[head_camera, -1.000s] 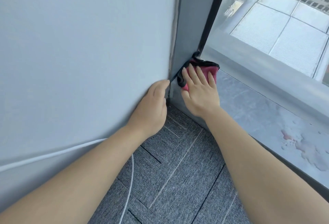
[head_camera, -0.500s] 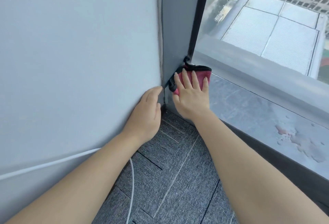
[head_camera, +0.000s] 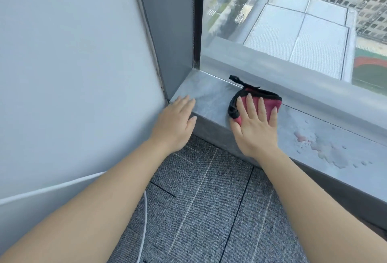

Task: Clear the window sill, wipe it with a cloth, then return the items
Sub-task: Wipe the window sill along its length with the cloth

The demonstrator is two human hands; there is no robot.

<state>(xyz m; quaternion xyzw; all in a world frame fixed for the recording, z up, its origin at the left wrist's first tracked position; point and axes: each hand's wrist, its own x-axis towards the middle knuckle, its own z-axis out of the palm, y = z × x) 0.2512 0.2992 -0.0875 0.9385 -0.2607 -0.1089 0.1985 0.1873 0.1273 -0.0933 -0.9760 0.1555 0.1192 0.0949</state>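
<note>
Window sill, a grey stone-look ledge, runs from the corner beside the wall toward the right under the glass. A red cloth with black edging lies flat on it, a little way out from the corner, its black loop pointing at the window frame. The right hand presses down on the cloth with fingers spread and flat (not gripping, just a palm on top). The left hand rests open on the sill's front edge near the corner, fingers extended, close to the wall. Further right on the sill sits a pale pinkish stain, well apart from the cloth. Grey carpet tiles cover the floor below, and a white cable trails along the wall and down behind the left forearm.
</note>
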